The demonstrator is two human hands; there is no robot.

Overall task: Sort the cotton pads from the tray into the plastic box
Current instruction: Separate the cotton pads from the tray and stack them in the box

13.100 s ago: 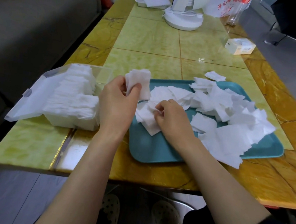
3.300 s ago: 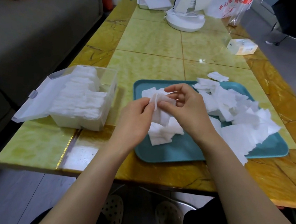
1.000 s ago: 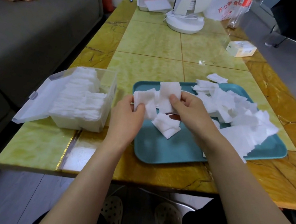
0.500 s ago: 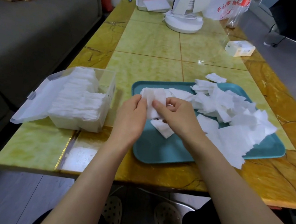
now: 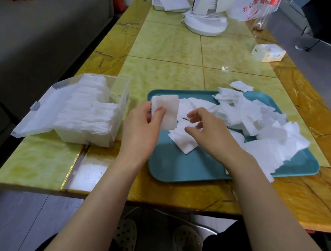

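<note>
Head view: the left hand (image 5: 141,126) is raised over the near left corner of the tray (image 5: 186,166), thumb and fingers pinching a small stack of cotton pads (image 5: 165,110) held upright by its lower left edge. The right hand (image 5: 208,131) hovers just beside it above the tray, fingers loosely curled and apart from the thumb, with nothing seen between them. Directly beneath both hands a few flat pads (image 5: 183,141) lie on the tray. A larger loose pile of pads (image 5: 255,124) covers the far and right part of the tray and spills over its right rim. One stray pad (image 5: 241,86) lies on the table (image 5: 170,46) just beyond the tray's far edge. The plastic box (image 5: 121,98) stands on the table left of the tray, near but apart from it, its lid (image 5: 40,113) folded open to the left, and rows of pads (image 5: 87,106) fill it nearly to the top. At the far end of the table are a white fan base (image 5: 205,24) and a small carton (image 5: 268,52). A grey sofa (image 5: 37,24) runs along the left side
</note>
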